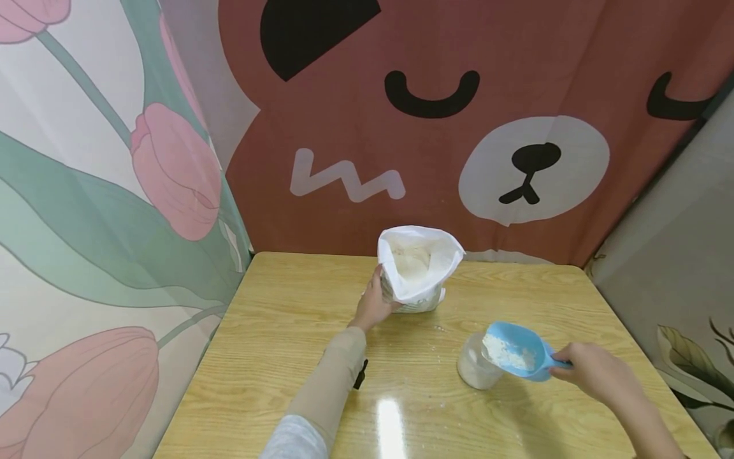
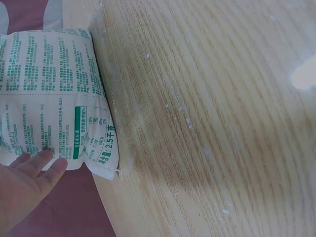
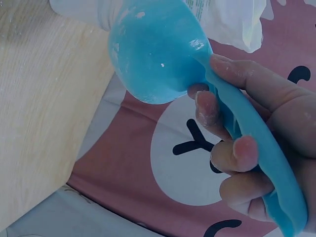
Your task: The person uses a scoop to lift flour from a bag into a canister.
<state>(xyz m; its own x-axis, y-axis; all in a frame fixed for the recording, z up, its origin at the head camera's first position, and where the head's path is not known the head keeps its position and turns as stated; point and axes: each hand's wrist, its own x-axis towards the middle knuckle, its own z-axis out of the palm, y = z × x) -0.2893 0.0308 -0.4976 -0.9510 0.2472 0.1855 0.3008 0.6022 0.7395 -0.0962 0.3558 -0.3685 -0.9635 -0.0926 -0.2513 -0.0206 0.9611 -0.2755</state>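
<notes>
Head view: the right hand (image 1: 599,373) grips the blue scoop (image 1: 534,344) by its handle, at the scoop's 3 o'clock; the end loaded with white powder (image 1: 504,354) overlaps the clear jar (image 1: 474,371) on the bench (image 1: 304,312). The scoop looks light, stiff and perhaps slick, best held close behind its bowl. Toward the jar's 11 o'clock, the left hand (image 1: 375,307) cups the open bag (image 1: 415,292) at its 8 o'clock; it is probably soft and weighty, best supported low.

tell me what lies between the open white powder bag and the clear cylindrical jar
The head view shows only yellowish wood-grain tabletop, with a few white specks, between the bag and the jar.
</notes>
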